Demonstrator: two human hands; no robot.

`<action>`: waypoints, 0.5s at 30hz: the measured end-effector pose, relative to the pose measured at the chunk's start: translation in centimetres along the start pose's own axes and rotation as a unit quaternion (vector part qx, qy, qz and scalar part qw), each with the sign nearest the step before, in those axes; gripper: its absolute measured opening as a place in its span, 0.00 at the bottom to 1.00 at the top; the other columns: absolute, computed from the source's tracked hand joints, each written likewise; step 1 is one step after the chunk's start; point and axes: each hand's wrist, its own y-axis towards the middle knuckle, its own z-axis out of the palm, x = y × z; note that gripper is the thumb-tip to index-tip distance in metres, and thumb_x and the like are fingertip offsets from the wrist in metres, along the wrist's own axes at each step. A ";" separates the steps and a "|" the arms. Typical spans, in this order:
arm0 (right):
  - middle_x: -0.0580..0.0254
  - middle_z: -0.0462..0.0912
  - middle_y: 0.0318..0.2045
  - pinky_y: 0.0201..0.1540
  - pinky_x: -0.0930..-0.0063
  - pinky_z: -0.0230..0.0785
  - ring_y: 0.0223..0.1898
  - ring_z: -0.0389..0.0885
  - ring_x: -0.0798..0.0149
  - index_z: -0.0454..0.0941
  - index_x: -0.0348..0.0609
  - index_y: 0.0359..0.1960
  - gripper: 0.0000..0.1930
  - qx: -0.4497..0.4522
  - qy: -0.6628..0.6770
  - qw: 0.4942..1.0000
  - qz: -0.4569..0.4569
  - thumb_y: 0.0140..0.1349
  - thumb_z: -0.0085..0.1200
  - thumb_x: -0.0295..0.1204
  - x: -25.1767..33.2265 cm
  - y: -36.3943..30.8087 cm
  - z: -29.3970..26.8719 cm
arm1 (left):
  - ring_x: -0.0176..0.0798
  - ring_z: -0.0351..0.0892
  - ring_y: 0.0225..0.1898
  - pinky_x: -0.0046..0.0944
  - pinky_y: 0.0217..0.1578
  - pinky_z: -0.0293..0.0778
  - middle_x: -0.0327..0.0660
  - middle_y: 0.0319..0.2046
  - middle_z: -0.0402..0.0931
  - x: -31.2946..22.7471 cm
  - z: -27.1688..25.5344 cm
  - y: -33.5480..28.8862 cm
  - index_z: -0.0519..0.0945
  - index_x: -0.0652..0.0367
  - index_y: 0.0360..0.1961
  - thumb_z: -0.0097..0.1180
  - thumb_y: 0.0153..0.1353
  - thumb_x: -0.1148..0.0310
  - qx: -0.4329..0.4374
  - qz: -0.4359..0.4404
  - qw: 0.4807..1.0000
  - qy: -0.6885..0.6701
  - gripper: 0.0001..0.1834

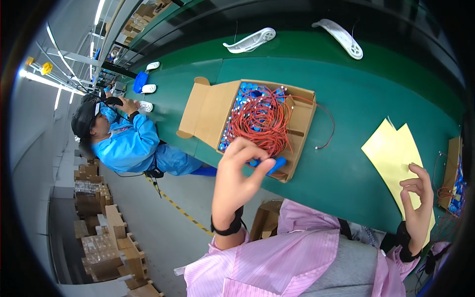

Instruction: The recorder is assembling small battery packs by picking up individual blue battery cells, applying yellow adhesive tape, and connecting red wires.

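Over the near edge of an open cardboard box (pixel 302 133), my left hand (pixel 236 180) pinches a blue cylindrical battery (pixel 277 166) between thumb and fingers. Inside the box lies a tangled heap of red wires (pixel 262 121) with blue batteries and small white connectors among them. One red lead hangs over the box's right wall onto the table. At the right, my right hand (pixel 418 195) hovers over or rests on yellow sheets (pixel 391 153); contact cannot be made out. Its fingers are loosely bent, thumb apart, and nothing shows between them.
The green table (pixel 346 188) carries white curved plastic parts (pixel 250 40) along its far side. Another box (pixel 451 168) with blue batteries stands at the right edge. To the left, a person in a blue coat (pixel 131 143) works at the same table. Cartons (pixel 101 252) are stacked on the floor.
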 end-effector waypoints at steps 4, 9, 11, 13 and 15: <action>0.44 0.70 0.55 0.44 0.68 0.74 0.38 0.81 0.59 0.62 0.38 0.60 0.31 -0.046 0.063 0.992 -0.098 0.53 0.59 0.26 0.8 0.0 1.3 | 0.39 0.81 0.28 0.36 0.27 0.80 0.48 0.39 0.75 -3.4 -1.3 0.0 0.68 0.63 0.38 0.49 0.68 0.69 -0.057 -0.063 0.860 -0.503 0.08; 0.45 0.69 0.47 0.34 0.69 0.76 0.34 0.80 0.56 0.62 0.53 0.58 0.34 -0.058 0.160 0.925 -0.339 0.50 0.67 0.29 3.1 0.4 2.7 | 0.37 0.80 0.26 0.32 0.21 0.79 0.46 0.33 0.75 -6.4 2.9 2.5 0.67 0.61 0.38 0.46 0.70 0.68 0.074 -0.073 0.788 -0.607 0.07; 0.46 0.69 0.47 0.34 0.69 0.76 0.37 0.80 0.55 0.64 0.54 0.56 0.36 -0.043 0.140 0.918 -0.368 0.46 0.72 0.28 3.7 0.7 3.1 | 0.35 0.80 0.25 0.30 0.18 0.78 0.42 0.31 0.74 -7.7 4.8 3.0 0.67 0.61 0.39 0.48 0.70 0.68 0.134 -0.124 0.757 -0.627 0.07; 0.48 0.69 0.48 0.35 0.68 0.77 0.40 0.81 0.54 0.65 0.54 0.55 0.37 -0.046 0.125 0.921 -0.366 0.43 0.75 0.28 4.1 0.9 4.4 | 0.35 0.79 0.24 0.30 0.18 0.78 0.42 0.31 0.74 -8.9 6.3 3.1 0.67 0.61 0.39 0.48 0.70 0.68 0.194 -0.134 0.749 -0.619 0.08; 0.49 0.69 0.50 0.38 0.67 0.78 0.42 0.81 0.53 0.66 0.54 0.54 0.36 -0.046 0.128 0.924 -0.358 0.43 0.75 0.25 4.7 1.2 5.7 | 0.35 0.79 0.25 0.30 0.19 0.77 0.42 0.32 0.75 -9.6 7.6 3.0 0.66 0.61 0.39 0.46 0.71 0.66 0.248 -0.139 0.740 -0.609 0.09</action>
